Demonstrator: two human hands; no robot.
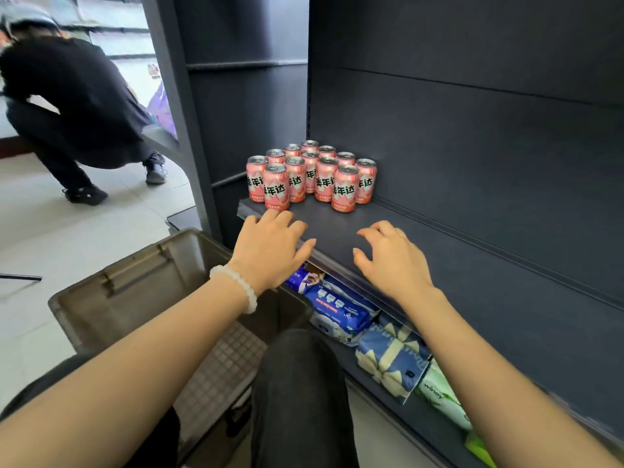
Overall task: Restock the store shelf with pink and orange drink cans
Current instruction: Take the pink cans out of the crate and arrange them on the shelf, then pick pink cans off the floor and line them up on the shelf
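1. Both grips are empty: the left hand (270, 246), with a white beaded bracelet (236, 287) at its wrist, and the right hand (391, 256) hover palm-down with fingers loosely spread, just above the front edge of the dark grey metal shelf (439, 265).
2. Neither hand touches a can; both sit a little in front of the stock, which suits hands that have just let go or are about to nudge the rows.
3. A cluster of pink and orange aluminium drink cans (310, 175) stands upright at the shelf's left end, packed in touching rows that run from near the front edge towards the back corner.
4. Labels face forward, likely so shoppers can read them.
5. Most of the shelf to the right of the cans is bare, so more stock could go there.
6. A grey plastic crate (141, 285) sits on the floor below the left hand, within easy reach; no cans show inside it.
7. Blue and white wrapped packs (341, 310) lie on the lower shelf beneath the front edge.
8. Another person in black clothes (74, 106) crouches on the floor to the left, well apart.
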